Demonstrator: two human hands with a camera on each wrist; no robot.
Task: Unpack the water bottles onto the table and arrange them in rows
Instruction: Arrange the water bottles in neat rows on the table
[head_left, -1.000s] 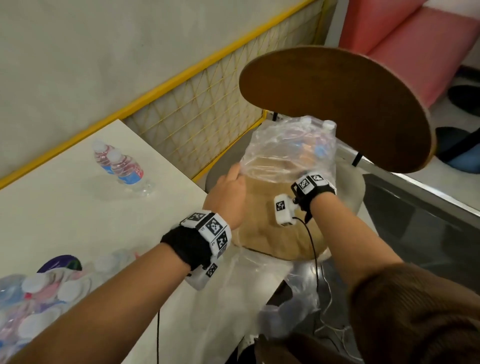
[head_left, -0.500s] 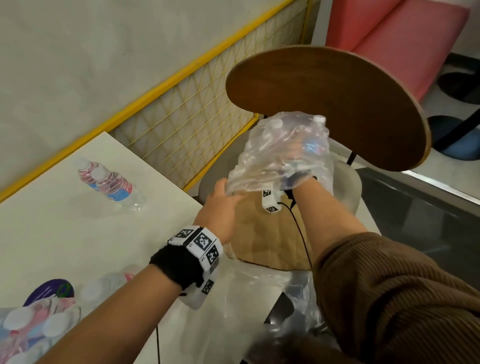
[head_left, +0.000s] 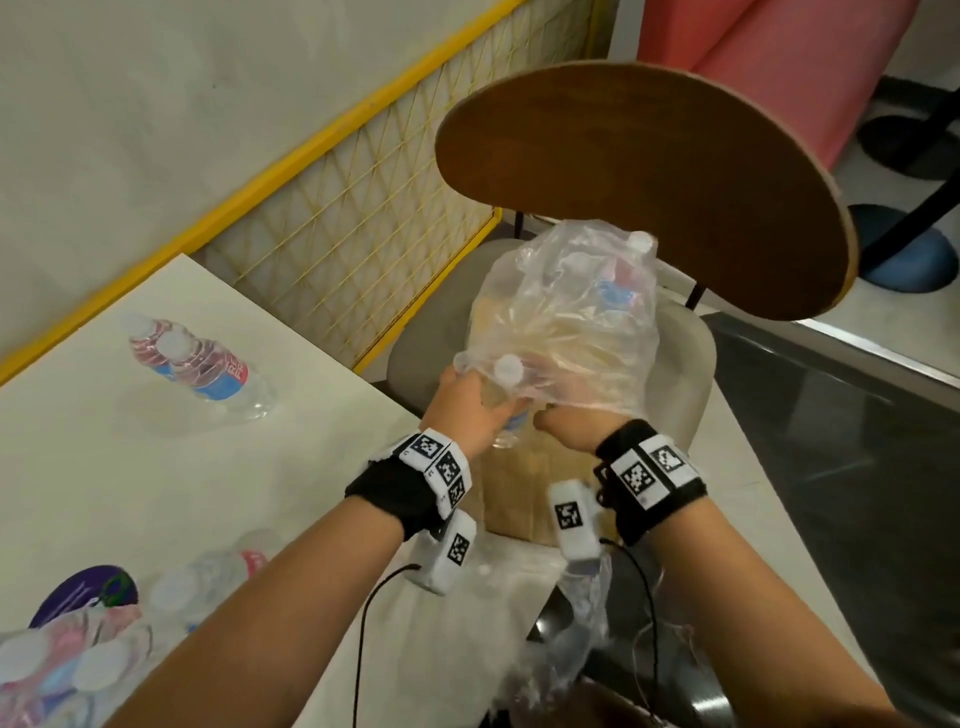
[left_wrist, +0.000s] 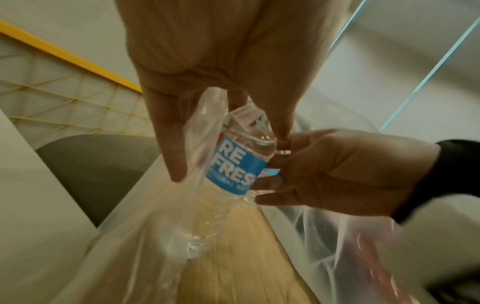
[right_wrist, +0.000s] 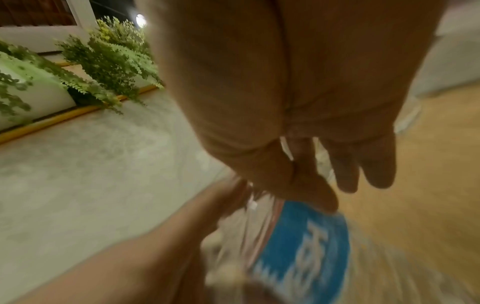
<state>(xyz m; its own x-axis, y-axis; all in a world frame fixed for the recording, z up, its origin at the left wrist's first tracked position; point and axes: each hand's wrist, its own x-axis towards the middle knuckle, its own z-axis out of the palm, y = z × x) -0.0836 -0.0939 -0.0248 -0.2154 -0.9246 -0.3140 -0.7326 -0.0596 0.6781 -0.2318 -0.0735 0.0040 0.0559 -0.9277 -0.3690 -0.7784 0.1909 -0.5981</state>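
A clear plastic wrap (head_left: 571, 312) holding several water bottles lies on a chair seat (head_left: 693, 364). My left hand (head_left: 467, 410) grips one blue-labelled bottle (left_wrist: 233, 164) at the wrap's mouth, its white cap (head_left: 508, 370) pointing up. My right hand (head_left: 566, 428) is just right of it and pinches the wrap film against that bottle's side (left_wrist: 272, 183); the right wrist view is blurred but shows the thumb on the blue label (right_wrist: 303, 246). Two bottles (head_left: 202, 364) stand together on the white table (head_left: 104, 457). More wrapped bottles (head_left: 67, 670) sit at the lower left.
The chair's round wooden backrest (head_left: 649, 182) rises behind the wrap. A yellow mesh railing (head_left: 353, 234) runs along the table's far side. A purple disc (head_left: 83, 592) lies near the lower-left bottles. Loose plastic film (head_left: 561, 649) hangs off the table's near edge.
My right hand has drawn back out of the wrap toward its mouth. A bottle now sits at the opening, and my left hand has moved from the wrap's edge onto that bottle.
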